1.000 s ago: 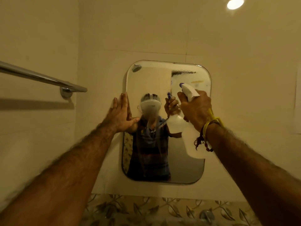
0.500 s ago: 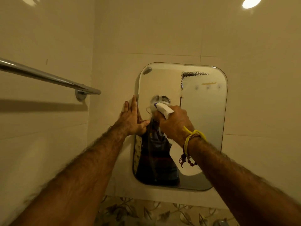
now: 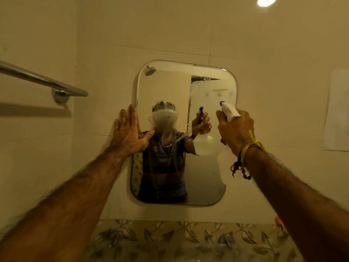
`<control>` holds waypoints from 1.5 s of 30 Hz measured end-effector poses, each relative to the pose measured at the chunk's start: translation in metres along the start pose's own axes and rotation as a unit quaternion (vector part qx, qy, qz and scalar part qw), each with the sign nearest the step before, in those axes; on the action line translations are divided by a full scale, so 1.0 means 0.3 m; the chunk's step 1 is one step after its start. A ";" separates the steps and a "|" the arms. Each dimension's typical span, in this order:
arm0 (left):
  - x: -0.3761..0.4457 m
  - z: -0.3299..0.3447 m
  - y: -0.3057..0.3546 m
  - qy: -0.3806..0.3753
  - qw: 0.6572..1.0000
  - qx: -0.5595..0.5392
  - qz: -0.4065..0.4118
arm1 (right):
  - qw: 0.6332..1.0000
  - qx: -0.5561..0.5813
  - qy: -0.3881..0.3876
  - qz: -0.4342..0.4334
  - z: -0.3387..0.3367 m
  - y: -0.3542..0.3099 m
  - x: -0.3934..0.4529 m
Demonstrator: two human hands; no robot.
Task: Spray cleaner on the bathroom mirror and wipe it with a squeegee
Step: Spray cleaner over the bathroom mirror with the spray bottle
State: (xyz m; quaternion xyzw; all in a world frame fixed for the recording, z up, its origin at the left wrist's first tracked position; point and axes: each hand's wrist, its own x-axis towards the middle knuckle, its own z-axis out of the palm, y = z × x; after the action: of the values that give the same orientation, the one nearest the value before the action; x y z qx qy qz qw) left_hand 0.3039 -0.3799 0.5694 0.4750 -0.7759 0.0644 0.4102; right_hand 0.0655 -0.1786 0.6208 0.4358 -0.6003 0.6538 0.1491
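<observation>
The mirror (image 3: 207, 176) is made of glossy glass, dulled by a wet foamy patch (image 3: 164, 118). The spray bottle (image 3: 229, 111) is formed of white plastic (translucent lower down). The towel rail (image 3: 43, 80) is finished in polished metal, and the wall tiles (image 3: 170, 25) are smooth and faintly shiny.

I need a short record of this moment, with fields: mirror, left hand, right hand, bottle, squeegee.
mirror: on the wall, a foamy spray patch on its upper middle
left hand: flat, fingers straight, pressing the mirror's left edge
right hand: grips the bottle
bottle: white sprayer, blue nozzle pointing at the mirror's upper right
squeegee: not in view
</observation>
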 end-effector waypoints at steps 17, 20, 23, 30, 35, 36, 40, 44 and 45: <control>-0.093 -0.012 -0.044 -0.051 0.998 -0.018 0.020 | 0.996 0.025 -0.082 -0.014 0.103 -0.025 -0.169; -0.107 0.006 -0.067 -0.050 0.998 -0.027 0.018 | 0.993 0.008 -0.104 -0.058 0.175 -0.059 -0.212; -0.113 0.016 -0.090 -0.050 0.998 -0.037 0.029 | 0.985 -0.026 -0.129 -0.114 0.237 -0.077 -0.247; -0.117 0.015 -0.089 -0.052 0.998 -0.025 0.026 | 0.973 -0.058 -0.193 -0.112 0.296 -0.045 -0.367; -0.135 0.012 -0.078 -0.051 0.998 -0.018 0.017 | 0.961 -0.076 -0.237 -0.123 0.290 0.007 -0.405; -0.145 0.018 -0.074 -0.052 0.998 -0.020 0.011 | 0.955 -0.088 -0.252 -0.131 0.289 0.019 -0.418; -0.230 0.075 -0.079 -0.069 0.997 -0.032 0.000 | 0.946 -0.122 -0.274 -0.123 0.287 0.080 -0.472; -0.280 0.109 -0.081 -0.071 0.996 -0.049 -0.011 | 0.935 -0.158 -0.290 -0.127 0.295 0.118 -0.503; -0.281 0.109 -0.077 -0.070 0.996 -0.055 -0.015 | 0.934 -0.155 -0.298 -0.122 0.298 0.127 -0.515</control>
State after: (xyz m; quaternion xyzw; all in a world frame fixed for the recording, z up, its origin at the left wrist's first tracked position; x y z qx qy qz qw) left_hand 0.3212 -0.3506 0.4824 0.4669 -0.7976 -0.0175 0.3815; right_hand 0.1620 -0.2186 0.4711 0.6517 -0.6536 0.3695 0.1077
